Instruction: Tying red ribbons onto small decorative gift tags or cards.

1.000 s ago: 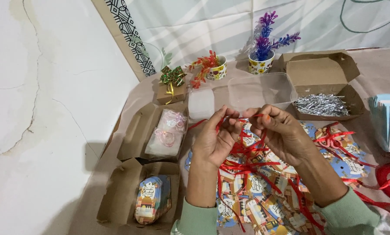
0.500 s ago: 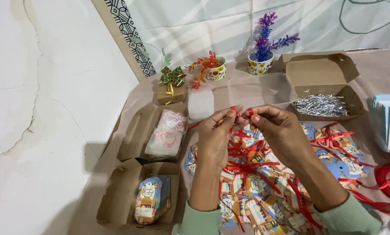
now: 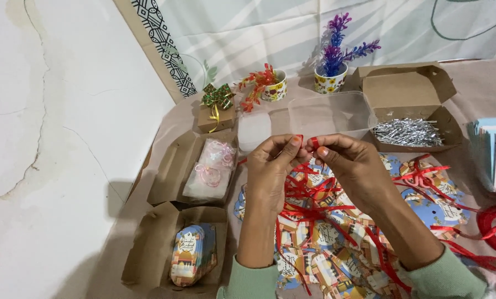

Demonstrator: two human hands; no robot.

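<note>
Both hands meet at mid-frame, raised above a spread of printed tags [image 3: 325, 260] laced with red ribbon. The left hand [image 3: 273, 169] and right hand [image 3: 350, 166] each pinch a short end of ribbon [image 3: 309, 143] between thumb and forefinger, fingertips almost touching. The pinched piece is small and stands roughly upright between the two pinches; its tails run down and toward the person, into the tangle of red strands over the tags. The fingers of both hands are closed on the ribbon, the other fingers curled loosely under.

The left forearm rises nearly straight from the bottom edge, palm turned toward the right hand. The right forearm comes in on a slant from the lower right, wrist bent, back of the hand up. Both sleeves are pale green.

Just behind the hands lies a clear plastic tub [image 3: 314, 116]; to its right an open box holds silver twist ties [image 3: 405, 132]. Left of the hands an open box holds a clear bag [image 3: 210, 169], and nearer the person another box holds a stack of cards [image 3: 191, 260]. A small gift box with a bow [image 3: 217, 108] and two flower pots [image 3: 330, 77] stand at the back. A red ribbon coil [image 3: 494, 224] lies at the right edge. The bench is crowded on all sides of the hands; its left edge runs along the white floor.
</note>
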